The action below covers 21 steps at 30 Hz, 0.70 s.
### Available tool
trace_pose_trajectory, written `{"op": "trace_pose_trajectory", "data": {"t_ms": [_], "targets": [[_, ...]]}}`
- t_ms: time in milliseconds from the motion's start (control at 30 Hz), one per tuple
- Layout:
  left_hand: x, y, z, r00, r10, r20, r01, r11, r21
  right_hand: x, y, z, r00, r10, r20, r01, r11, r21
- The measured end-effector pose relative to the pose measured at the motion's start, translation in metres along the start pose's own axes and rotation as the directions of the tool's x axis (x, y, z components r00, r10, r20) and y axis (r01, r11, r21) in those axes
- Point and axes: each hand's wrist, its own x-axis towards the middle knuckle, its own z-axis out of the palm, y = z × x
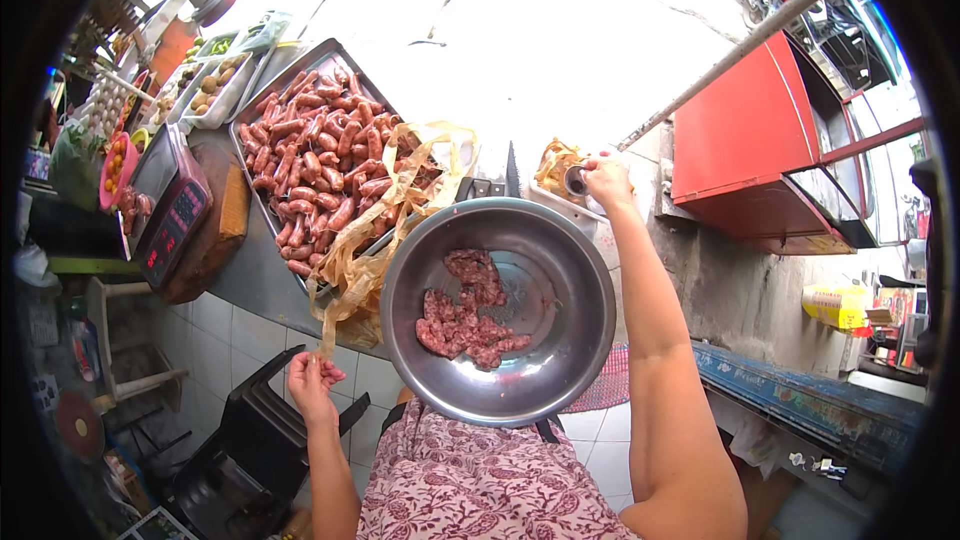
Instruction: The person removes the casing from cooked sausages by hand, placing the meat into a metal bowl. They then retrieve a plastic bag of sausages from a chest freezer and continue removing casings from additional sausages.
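My left hand (312, 380) pinches the lower end of a long pale sausage casing (385, 225) that trails up over the tray toward the far side of the bowl. My right hand (606, 181) reaches past the bowl and grips a small metal funnel (574, 180) with casing bunched around it. Between my arms, close to my body, sits a large steel bowl (560, 280) holding a clump of minced pink meat (465, 312).
A metal tray (325, 52) piled with red-brown sausages (320, 155) lies left of the bowl. A scale (172, 210) and wooden board (222, 225) stand further left, with food trays (215, 85) behind. A black plastic stool (250, 440) is below; a red cabinet (745, 135) on the right.
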Motion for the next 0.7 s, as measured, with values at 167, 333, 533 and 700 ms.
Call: {"op": "trace_pose_trajectory", "data": {"t_ms": [167, 333, 533, 700], "targets": [[0.007, 0.003, 0.015, 0.995, -0.046, 0.086, 0.044, 0.998, 0.033, -0.017, -0.006, -0.013, 0.999, -0.015, 0.037, 0.014, 0.999, 0.035], [0.02, 0.013, 0.026, 0.969, -0.071, 0.238, 0.063, 0.997, 0.039, -0.029, -0.017, -0.033, 0.955, 0.24, 0.174, -0.297, 0.747, 0.595], [0.032, 0.025, 0.024, 0.949, 0.001, 0.314, -0.009, 1.0, 0.025, -0.039, 0.007, -0.023, 0.86, 0.304, 0.411, -0.453, 0.081, 0.888], [0.034, 0.025, 0.013, 0.93, -0.023, 0.366, 0.023, 1.0, 0.005, -0.027, 0.038, -0.002, 0.895, 0.189, 0.404, -0.417, 0.032, 0.908]]}}
